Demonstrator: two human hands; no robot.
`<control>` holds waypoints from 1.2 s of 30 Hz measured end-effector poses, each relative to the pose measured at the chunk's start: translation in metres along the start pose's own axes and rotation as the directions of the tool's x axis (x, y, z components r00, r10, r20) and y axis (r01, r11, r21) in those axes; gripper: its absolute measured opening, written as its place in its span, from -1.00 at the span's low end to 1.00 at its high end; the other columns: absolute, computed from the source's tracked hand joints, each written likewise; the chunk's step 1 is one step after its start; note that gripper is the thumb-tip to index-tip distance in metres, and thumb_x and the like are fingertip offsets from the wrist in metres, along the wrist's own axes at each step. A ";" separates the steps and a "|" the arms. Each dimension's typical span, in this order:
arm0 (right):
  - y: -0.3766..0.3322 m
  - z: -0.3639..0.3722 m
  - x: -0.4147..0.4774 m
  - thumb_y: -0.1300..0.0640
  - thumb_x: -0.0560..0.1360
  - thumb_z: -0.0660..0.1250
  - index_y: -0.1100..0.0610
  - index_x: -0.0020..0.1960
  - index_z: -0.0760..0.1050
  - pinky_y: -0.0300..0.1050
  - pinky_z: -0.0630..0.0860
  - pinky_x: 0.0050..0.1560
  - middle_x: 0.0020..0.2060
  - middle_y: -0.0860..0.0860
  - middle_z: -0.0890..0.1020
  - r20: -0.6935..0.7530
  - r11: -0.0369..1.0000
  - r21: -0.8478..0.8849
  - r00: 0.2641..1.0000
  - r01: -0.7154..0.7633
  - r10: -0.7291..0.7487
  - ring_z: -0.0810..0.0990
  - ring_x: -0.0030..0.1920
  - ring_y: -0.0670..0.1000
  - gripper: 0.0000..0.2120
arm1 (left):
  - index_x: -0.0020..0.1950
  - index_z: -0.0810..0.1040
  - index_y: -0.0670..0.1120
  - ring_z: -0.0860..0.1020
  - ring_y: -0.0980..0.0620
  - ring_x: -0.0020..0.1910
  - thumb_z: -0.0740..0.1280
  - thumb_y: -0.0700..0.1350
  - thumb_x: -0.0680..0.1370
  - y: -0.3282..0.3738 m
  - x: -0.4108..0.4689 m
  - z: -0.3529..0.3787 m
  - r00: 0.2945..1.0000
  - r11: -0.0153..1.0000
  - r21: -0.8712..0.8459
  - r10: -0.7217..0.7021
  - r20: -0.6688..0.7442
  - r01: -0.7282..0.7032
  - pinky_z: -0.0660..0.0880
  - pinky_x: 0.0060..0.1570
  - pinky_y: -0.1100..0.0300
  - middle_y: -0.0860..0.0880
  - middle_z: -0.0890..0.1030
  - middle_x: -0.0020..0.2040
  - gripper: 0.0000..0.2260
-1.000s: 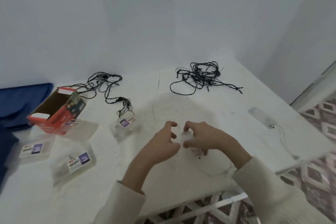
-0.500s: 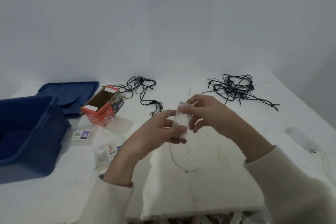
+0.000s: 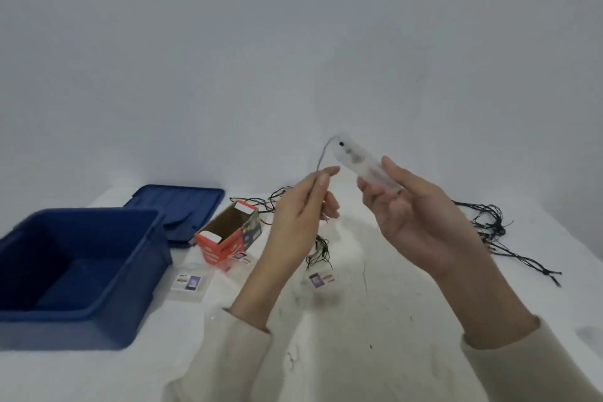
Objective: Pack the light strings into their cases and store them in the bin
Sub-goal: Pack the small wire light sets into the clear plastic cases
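My right hand holds a clear battery box of a light string raised above the table, tilted up to the left. A thin wire leaves the box's top end, and my left hand pinches it just below. A tangle of dark light string lies on the table at the right. Another dark string lies behind my left hand, partly hidden. An open blue bin stands at the left. An open red cardboard case lies beside it.
The bin's blue lid lies flat behind the bin. Clear plastic pouches with labels lie on the white table near the red case. A plain wall closes the far side.
Both hands have lifted the battery box off the table and moved apart. The right hand now holds the box high while the left pinches its wire. The view swung left and up, showing the bin.
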State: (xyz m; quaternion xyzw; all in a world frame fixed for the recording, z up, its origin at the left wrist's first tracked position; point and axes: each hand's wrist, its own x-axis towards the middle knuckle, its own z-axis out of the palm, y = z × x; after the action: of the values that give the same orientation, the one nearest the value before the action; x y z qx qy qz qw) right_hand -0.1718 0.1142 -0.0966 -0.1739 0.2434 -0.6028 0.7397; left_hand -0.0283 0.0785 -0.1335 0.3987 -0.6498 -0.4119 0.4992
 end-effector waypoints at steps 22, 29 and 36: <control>-0.077 0.016 0.007 0.12 0.20 0.59 0.14 -0.11 0.59 -0.20 0.51 -0.37 -0.35 0.15 0.62 0.553 0.612 -0.677 0.831 0.408 0.057 0.59 -0.41 0.10 -0.68 | -0.29 0.68 -0.01 0.47 0.03 -0.36 0.49 -0.19 0.36 0.091 0.051 -0.024 0.932 0.973 -0.066 0.231 0.281 -0.221 0.45 -0.33 0.33 0.01 0.63 -0.35 -0.91; -0.045 0.022 0.026 0.13 0.09 0.60 0.21 -0.13 0.49 -0.18 0.59 -0.27 -0.27 0.18 0.64 0.385 0.808 -0.348 0.859 0.475 -0.339 0.65 -0.36 0.12 -0.55 | -0.24 0.60 -0.22 0.39 0.11 -0.57 0.31 -0.26 0.52 0.067 0.048 0.008 0.992 0.985 -0.122 0.115 -0.051 -0.120 0.39 -0.46 0.33 -0.03 0.51 -0.47 -0.84; -0.042 0.026 0.025 0.14 0.40 0.41 0.13 0.11 0.60 -0.20 0.56 -0.13 -0.21 0.26 0.64 0.399 0.507 -0.703 0.867 0.499 -0.300 0.65 -0.25 0.09 -0.71 | -0.30 0.55 -0.17 0.38 0.16 -0.65 0.32 -0.11 0.51 0.071 0.049 -0.003 0.983 0.945 0.301 0.161 -0.085 -0.129 0.30 -0.58 0.39 0.02 0.50 -0.52 -0.79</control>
State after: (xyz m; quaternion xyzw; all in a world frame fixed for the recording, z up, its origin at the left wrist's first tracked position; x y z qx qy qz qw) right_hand -0.1874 0.0803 -0.0556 -0.5991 0.3499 -0.5639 0.4480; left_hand -0.0416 0.0571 -0.0513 0.4411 -0.7033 -0.2506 0.4980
